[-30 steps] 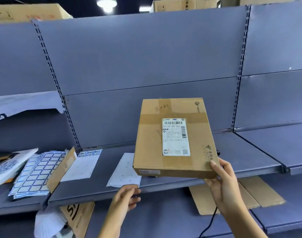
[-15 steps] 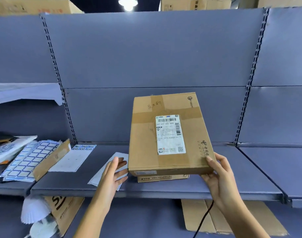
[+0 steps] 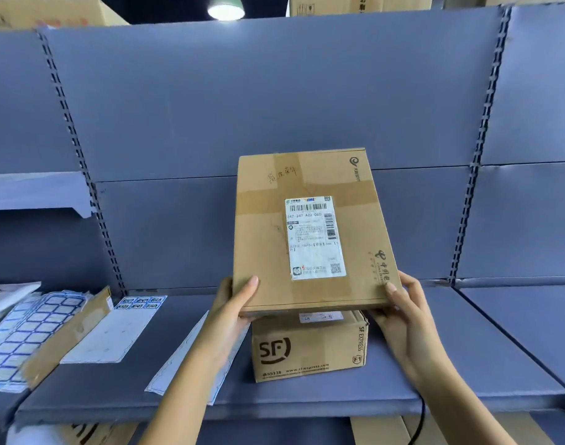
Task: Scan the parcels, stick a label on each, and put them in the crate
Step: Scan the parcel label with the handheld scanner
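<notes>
cable: thin black cable [image 3: 419,415] dropping below the front edge of the shelf [image 3: 451,374], right under the right forearm
left hand: left hand [image 3: 234,311] is clamped on the near-left corner of the flat parcel [image 3: 265,239], thumb on top, fingers tucked underneath
right hand: right hand [image 3: 403,313] has the near-right corner the same way, thumb on the top face, fingers curled under
flat parcel: brown, taped, held up over the shelf and tilted so the far end sits higher; white shipping label [image 3: 314,237] stuck on its top face, barcode end away from the person
SF box: smaller SF box [image 3: 310,346] sits on the shelf right below the parcel's near edge, honestly can't tell if they touch
sheets: a white sheet [image 3: 181,361] lies under the left forearm; further left there's a backing sheet [image 3: 114,332] with a few blue stickers at its far end, a cardboard strip [image 3: 69,335], then a blue-grid sticker sheet [image 3: 27,332]
back: grey back panel [image 3: 274,107], lamp [image 3: 226,8] above it
</notes>
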Demonstrator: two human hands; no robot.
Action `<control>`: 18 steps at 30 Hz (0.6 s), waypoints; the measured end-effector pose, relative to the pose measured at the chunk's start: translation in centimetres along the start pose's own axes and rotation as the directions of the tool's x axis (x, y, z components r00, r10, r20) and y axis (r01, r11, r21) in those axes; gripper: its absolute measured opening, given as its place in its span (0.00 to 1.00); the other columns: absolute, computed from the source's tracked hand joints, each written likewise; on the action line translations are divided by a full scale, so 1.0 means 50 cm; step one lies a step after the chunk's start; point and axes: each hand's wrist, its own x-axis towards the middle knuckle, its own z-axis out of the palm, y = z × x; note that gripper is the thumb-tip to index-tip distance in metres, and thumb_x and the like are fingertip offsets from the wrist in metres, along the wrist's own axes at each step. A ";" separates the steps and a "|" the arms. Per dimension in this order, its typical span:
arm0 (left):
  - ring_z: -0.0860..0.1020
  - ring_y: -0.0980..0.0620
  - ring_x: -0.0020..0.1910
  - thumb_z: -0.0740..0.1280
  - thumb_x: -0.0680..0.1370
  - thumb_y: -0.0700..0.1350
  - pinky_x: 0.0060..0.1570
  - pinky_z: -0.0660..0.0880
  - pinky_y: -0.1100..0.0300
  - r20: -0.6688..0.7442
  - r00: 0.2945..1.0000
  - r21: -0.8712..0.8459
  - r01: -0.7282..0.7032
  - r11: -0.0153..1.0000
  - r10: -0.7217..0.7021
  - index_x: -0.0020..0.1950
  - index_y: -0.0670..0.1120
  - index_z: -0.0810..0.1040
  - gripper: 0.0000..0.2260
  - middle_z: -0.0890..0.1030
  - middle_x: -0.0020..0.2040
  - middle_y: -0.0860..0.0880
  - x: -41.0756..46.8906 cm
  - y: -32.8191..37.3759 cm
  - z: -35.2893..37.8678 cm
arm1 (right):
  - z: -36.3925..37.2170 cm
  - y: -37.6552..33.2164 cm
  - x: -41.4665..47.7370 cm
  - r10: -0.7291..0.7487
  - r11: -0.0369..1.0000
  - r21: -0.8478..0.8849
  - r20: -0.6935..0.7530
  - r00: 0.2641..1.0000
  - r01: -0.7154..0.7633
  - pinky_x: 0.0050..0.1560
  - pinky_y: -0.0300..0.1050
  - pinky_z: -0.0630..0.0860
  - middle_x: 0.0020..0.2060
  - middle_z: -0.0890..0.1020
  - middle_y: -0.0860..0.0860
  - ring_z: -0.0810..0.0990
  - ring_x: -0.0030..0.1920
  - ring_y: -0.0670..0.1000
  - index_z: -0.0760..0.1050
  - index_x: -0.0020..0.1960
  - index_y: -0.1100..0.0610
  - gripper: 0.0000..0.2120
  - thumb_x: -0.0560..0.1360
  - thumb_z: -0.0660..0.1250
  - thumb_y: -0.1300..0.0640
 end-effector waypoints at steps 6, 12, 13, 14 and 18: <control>0.79 0.50 0.58 0.74 0.67 0.52 0.58 0.76 0.54 -0.022 0.995 -0.054 -0.102 0.993 0.101 0.64 0.47 0.71 0.28 0.81 0.58 0.47 0.050 -0.029 -0.054 | 0.003 0.033 0.060 0.069 0.956 -0.288 0.051 0.996 -0.051 0.60 0.49 0.72 0.59 0.79 0.51 0.78 0.59 0.50 0.73 0.60 0.49 0.35 0.59 0.75 0.34; 0.76 0.46 0.62 0.80 0.57 0.60 0.63 0.71 0.49 -0.037 0.996 -0.126 -0.081 0.989 0.077 0.66 0.44 0.68 0.44 0.78 0.62 0.44 0.085 -0.075 -0.084 | -0.089 0.052 0.106 -0.100 0.583 -0.762 -0.413 0.905 -0.283 0.57 0.52 0.72 0.51 0.77 0.53 0.74 0.54 0.55 0.71 0.53 0.55 0.10 0.77 0.64 0.50; 0.76 0.47 0.63 0.80 0.57 0.60 0.62 0.73 0.50 -0.039 0.997 -0.134 -0.078 0.988 0.074 0.67 0.44 0.68 0.44 0.78 0.62 0.44 0.089 -0.083 -0.087 | -0.110 0.061 0.107 -0.054 0.439 -0.831 -0.404 0.913 -0.342 0.55 0.52 0.72 0.52 0.76 0.56 0.74 0.54 0.57 0.71 0.55 0.56 0.12 0.76 0.66 0.51; 0.76 0.48 0.62 0.80 0.56 0.60 0.59 0.75 0.53 -0.040 0.996 -0.138 -0.079 0.987 0.074 0.67 0.45 0.68 0.45 0.78 0.62 0.45 0.094 -0.089 -0.088 | -0.131 0.077 0.111 0.021 0.299 -0.875 -0.394 0.919 -0.382 0.53 0.50 0.72 0.53 0.76 0.59 0.74 0.53 0.59 0.70 0.58 0.59 0.15 0.75 0.67 0.53; 0.79 0.51 0.57 0.81 0.52 0.60 0.47 0.78 0.62 -0.015 0.997 -0.112 -0.083 0.990 0.082 0.65 0.47 0.68 0.46 0.80 0.59 0.46 0.109 -0.100 -0.082 | -0.165 0.138 0.127 0.132 -0.017 -0.923 -0.384 0.914 -0.385 0.52 0.50 0.73 0.54 0.77 0.60 0.76 0.54 0.61 0.67 0.57 0.59 0.22 0.71 0.70 0.48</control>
